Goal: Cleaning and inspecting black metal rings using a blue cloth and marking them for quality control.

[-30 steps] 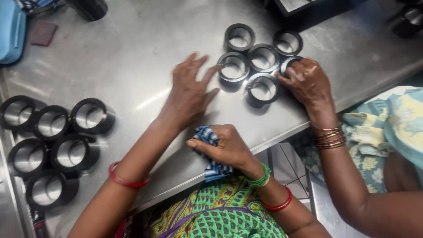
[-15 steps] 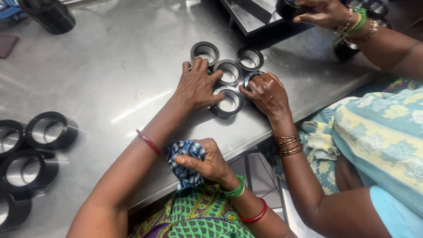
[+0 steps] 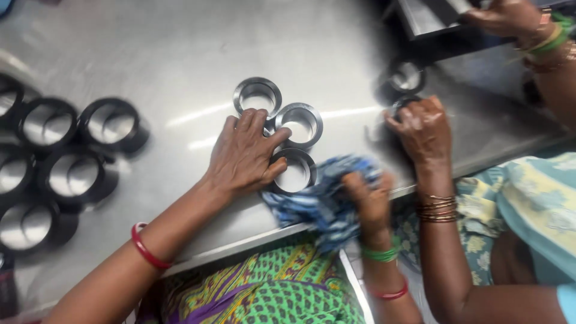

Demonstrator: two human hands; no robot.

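My left hand (image 3: 245,155) lies flat on a steel table (image 3: 180,72), fingers spread over a cluster of three short metal rings (image 3: 300,123). It touches the nearest ring (image 3: 295,171) with the thumb side. My right hand (image 3: 367,201) is closed on a blue patterned cloth (image 3: 321,201) at the table's front edge, just right of that ring. A co-worker's hand (image 3: 420,129) rests on other rings to the right.
Several black-rimmed metal rings (image 3: 60,162) stand grouped at the left of the table. More rings (image 3: 407,77) sit at the upper right by a dark tray (image 3: 432,24), where another hand (image 3: 510,15) reaches.
My left hand has slid three rings toward the front edge, apart from the co-worker's rings. My right hand has brought the cloth up onto the table edge.
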